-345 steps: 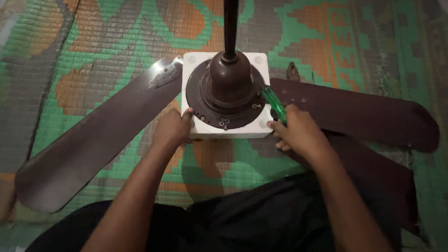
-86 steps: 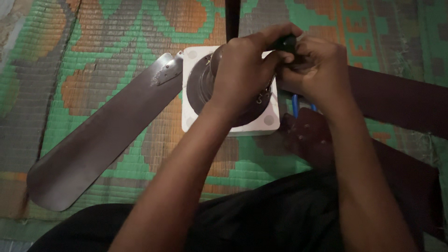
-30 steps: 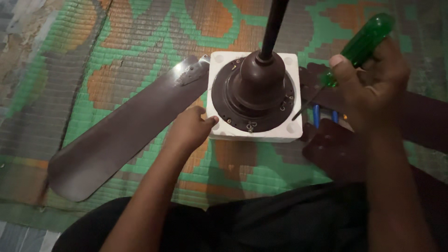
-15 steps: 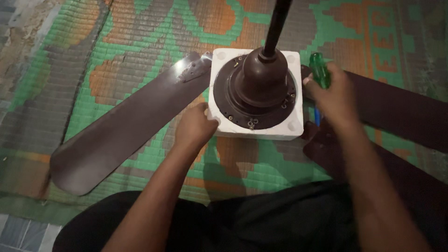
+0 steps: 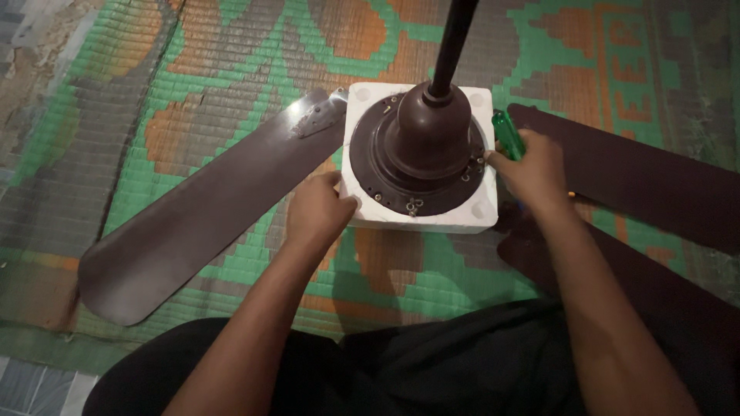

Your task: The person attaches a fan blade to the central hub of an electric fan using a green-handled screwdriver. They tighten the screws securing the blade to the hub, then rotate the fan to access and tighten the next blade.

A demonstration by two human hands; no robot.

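Ceiling fan motor [image 5: 420, 158], dark brown and round, sits in a white foam block [image 5: 420, 219] on a woven floor mat [image 5: 216, 77] patterned in green, orange and grey. A dark rod [image 5: 455, 38] rises from the domed middle of the motor toward the camera. Small screws show around the motor's flat rim.

The left hand [image 5: 317, 212] rests against the near left corner of the foam block, fingers curled together over its edge and the thumb lying on the block's top face. The right hand [image 5: 530, 166] is at the right side of the motor, fingers wrapped tight around a screwdriver with a green see-through handle [image 5: 507, 135]; the handle sticks up out of the fist, and the shaft and tip are hidden behind the hand, so I cannot tell where the tip meets the motor.

One brown fan blade [image 5: 200, 219] lies on the mat to the left, its metal bracket end just beside the block's far left corner. Another blade [image 5: 640, 173] stretches away to the right, and a third [image 5: 617, 270] lies under the right forearm. The person's dark clothing [image 5: 432, 362] fills the near edge.
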